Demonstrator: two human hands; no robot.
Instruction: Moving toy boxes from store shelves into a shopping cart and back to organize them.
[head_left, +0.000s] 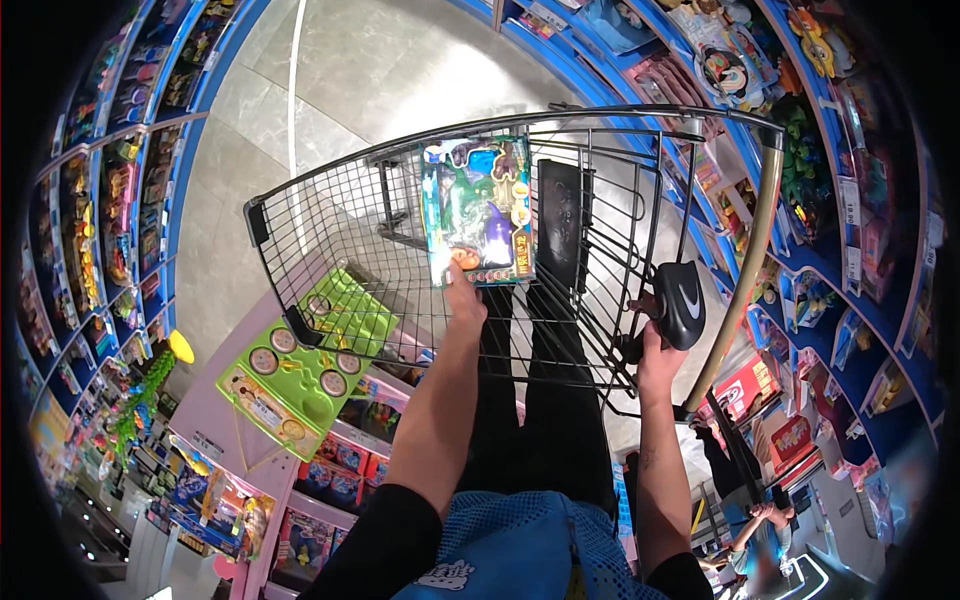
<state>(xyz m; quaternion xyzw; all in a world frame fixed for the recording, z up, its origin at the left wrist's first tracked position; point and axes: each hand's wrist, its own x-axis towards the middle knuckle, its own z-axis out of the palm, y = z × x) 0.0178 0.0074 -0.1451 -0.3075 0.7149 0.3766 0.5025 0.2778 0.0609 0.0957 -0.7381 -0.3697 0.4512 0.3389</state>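
1. Teal-and-green printed cardboard toy box (478, 205), flat and rectangular, is within the outline of the black wire shopping cart (257, 225); cannot tell whether wire bears its weight.
2. Left hand (464, 292): closed on the box's near edge, thumb over the printed face, probably to steady it while keeping most artwork uncovered.
3. Flat black panel (560, 225) just right of the box.
4. Right hand (655, 350): partly curled against a rounded black plastic fitting (682, 310); fingers partly hidden, grip uncertain. Contact likely steadies the cart.
5. Curved tan handle bar (757, 240) beyond, untouched.
6. Outward: lime-green moulded panel with wheel-like discs (312, 378), left; blue-edged toy shelves (205, 75), presumably arranged for browsing.
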